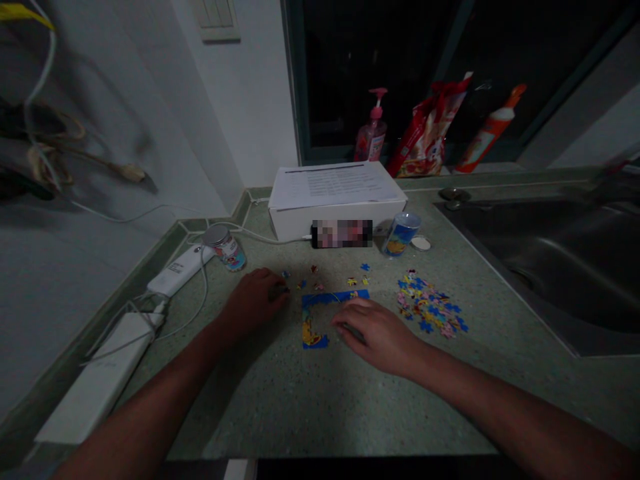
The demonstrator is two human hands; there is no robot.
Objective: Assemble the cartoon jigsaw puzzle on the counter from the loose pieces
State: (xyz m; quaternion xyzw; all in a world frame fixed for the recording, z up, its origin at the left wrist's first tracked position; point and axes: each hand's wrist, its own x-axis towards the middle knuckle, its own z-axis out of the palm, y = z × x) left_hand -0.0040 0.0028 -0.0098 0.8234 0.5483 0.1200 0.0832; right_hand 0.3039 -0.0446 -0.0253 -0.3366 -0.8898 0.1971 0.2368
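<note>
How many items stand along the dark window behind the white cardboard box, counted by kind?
Pink plastic pump bottle: 1
Red printed plastic bag: 1
White bottle with an orange cap: 1
Total: 3

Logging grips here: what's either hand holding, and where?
The left hand seems to pinch a small puzzle piece at its fingertips, though it is dim; the right hand shows nothing held.
</note>
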